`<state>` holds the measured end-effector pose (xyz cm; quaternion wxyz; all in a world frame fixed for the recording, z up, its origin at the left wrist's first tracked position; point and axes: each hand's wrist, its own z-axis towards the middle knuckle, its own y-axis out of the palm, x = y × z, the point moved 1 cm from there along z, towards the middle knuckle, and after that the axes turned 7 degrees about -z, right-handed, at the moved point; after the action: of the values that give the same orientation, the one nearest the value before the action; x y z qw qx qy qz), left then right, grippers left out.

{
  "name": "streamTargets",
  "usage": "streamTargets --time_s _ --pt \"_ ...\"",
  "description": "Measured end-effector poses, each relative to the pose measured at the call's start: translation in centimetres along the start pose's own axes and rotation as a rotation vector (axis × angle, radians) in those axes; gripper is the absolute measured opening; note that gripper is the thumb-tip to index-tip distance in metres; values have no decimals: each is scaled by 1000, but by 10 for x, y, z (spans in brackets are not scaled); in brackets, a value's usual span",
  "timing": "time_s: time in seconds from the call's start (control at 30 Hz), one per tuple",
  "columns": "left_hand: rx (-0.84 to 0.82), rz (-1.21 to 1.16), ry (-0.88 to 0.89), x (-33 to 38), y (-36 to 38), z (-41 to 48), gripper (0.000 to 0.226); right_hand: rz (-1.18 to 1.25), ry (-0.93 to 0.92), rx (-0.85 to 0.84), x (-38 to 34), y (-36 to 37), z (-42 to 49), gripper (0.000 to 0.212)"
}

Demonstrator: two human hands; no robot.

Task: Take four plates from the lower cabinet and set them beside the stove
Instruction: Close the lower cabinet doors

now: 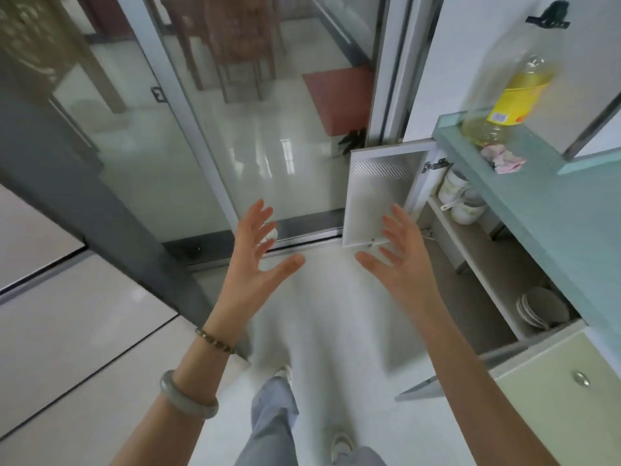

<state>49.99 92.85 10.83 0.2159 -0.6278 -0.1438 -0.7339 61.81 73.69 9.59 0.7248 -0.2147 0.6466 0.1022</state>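
Clearly, the stack of white round plates [537, 311] is found in the open lower cabinet [494, 280], rightward of the nearer right hand [400, 260], which, like the left hand [255, 253], is held spread and empty.

Lower cabinet shelf [484, 274]: plate stack [541, 311]. Upper shelf [448, 227]: white crockery [463, 203], perhaps bowls. Countertop [554, 213]: oil bottle [510, 99].

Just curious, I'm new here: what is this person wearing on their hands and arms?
No sleeves or gloves show. Behind the left hand sit a thin brown beaded bracelet and, further up, a smooth grey-green bangle. The right hand and forearm wear nothing.
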Motion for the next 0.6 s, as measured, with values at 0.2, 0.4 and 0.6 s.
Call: streamTargets --time_s 0.2,0.4,0.6 --pt "-186 -1 11 -16 -9 104 96 -23 26 207 -1 23 53 78" --pt "-447 -80 -2 -30 26 180 91 -53 70 460 -6 18 74 86" --pt "-651 -189 -45 -42 76 219 93 -85 164 678 1 -6 74 85"
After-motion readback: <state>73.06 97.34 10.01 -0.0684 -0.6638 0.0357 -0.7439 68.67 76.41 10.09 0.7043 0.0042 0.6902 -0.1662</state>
